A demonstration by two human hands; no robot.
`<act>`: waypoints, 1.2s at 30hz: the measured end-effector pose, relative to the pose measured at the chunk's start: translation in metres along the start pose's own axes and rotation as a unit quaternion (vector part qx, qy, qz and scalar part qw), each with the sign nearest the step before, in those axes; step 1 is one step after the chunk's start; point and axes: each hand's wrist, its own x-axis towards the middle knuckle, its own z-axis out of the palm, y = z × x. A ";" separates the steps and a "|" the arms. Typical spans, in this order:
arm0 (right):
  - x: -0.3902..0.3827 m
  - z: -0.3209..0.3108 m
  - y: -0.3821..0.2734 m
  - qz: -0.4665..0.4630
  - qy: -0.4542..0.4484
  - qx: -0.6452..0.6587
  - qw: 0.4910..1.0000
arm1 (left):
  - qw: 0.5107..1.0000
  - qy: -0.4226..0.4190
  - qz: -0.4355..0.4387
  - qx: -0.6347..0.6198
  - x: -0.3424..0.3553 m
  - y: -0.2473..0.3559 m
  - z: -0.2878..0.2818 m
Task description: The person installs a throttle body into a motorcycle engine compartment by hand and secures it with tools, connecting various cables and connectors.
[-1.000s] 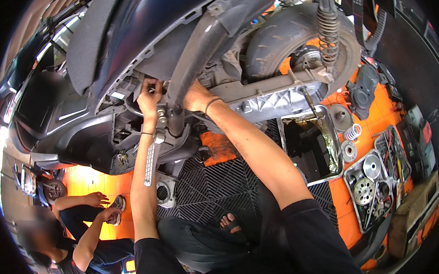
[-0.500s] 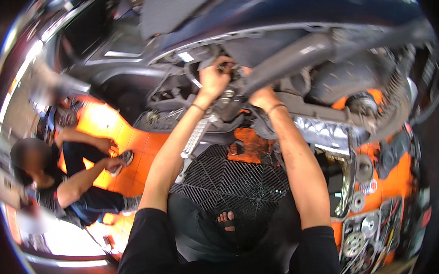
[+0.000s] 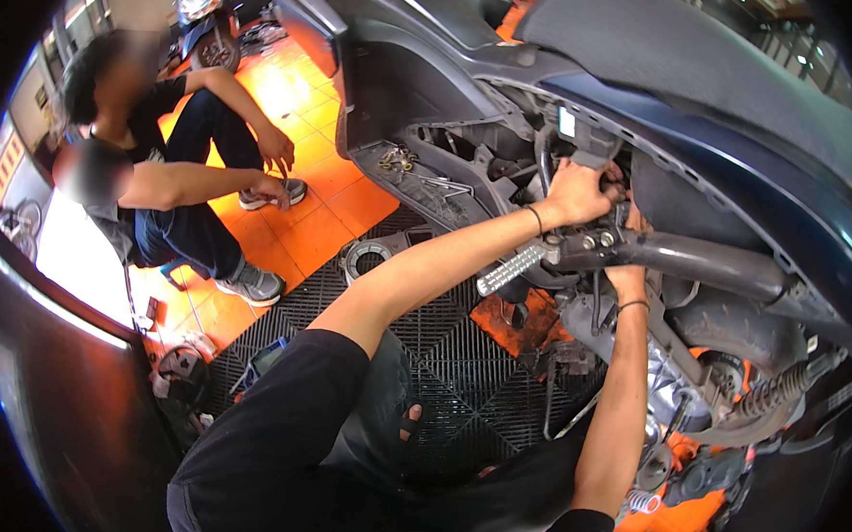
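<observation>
From where I stand, a seated person rests on the orange tiles at the far left. Next comes a pale metal housing with a round opening, lying at the edge of the black mat. Above it, loose bolts sit on the scooter's plastic footboard.

Then the ribbed foot peg, slanting below the left hand. That hand is bent in under the body panel, fingers curled close; I can't tell whether they pinch anything. The dark fitting lies just right of and below those fingers, partly hidden, so its long axis is unclear. The left hand covers it more from above; the right hand comes up from below, passing behind the thick frame tube, fingertips showing above it. I can't see what they close on. The tube runs lengthwise to the right, between left hand and right wrist, towards the rear wheel.

Compared with a second ago, the view has swung leftward: the seated person looks larger, the parts tray at the right is out of sight, and both hands stay by the tube.
</observation>
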 end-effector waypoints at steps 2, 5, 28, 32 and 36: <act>0.003 -0.002 0.000 -0.017 0.004 -0.022 1.000 | 0.999 0.006 -0.038 0.036 0.001 0.001 0.005; 0.005 -0.005 -0.001 -0.027 -0.004 -0.027 0.999 | 0.998 0.042 -0.025 0.028 0.001 -0.008 0.013; 0.001 -0.006 -0.007 0.020 -0.018 -0.006 1.000 | 0.998 0.037 -0.009 0.047 0.001 0.000 0.011; 0.001 -0.006 -0.012 0.031 -0.024 0.007 0.999 | 0.997 0.023 0.070 0.011 0.001 -0.011 0.006; 0.000 -0.008 -0.012 0.041 -0.029 0.011 0.999 | 0.997 0.059 0.047 -0.015 -0.002 -0.001 0.006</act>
